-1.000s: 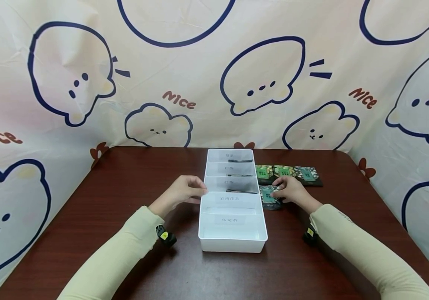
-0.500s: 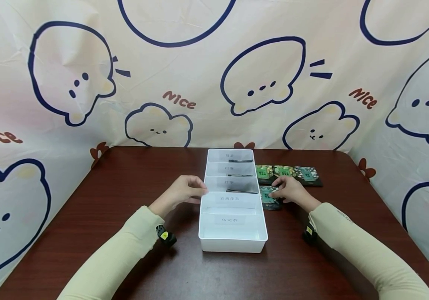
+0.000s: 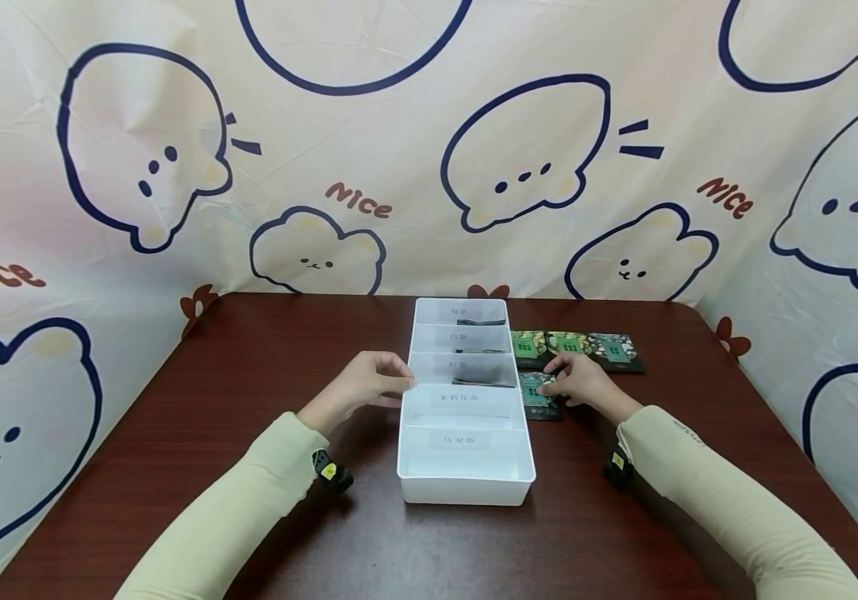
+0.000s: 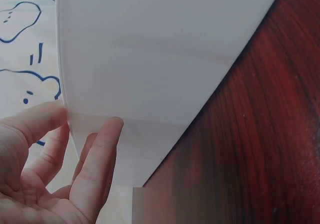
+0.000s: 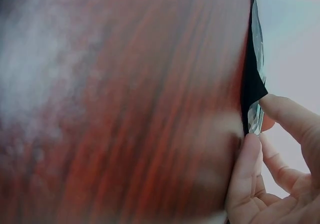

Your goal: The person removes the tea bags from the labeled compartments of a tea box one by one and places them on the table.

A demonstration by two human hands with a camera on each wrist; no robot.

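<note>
1. With the white box (image 3: 464, 492) as your clock's centre, its far end sits near the table's (image 3: 249, 358) edge at 12; you have tabletop on the 9 and 6 o'clock sides.
2. On the 3 o'clock side room is tight: the near packet (image 3: 532, 402) lies just beside the box, with a row of three packets (image 3: 615, 352) close behind, toward 2.
3. Your right hand (image 3: 586, 385) pinches the near packet's outer edge, finger gap narrow.
4. Your left hand (image 3: 361, 385), at 9, pinches the box's rim.
5. The box has five compartments; the three toward 12 each show a dark upright packet (image 3: 483, 382), the two toward 6 their white insides.
</note>
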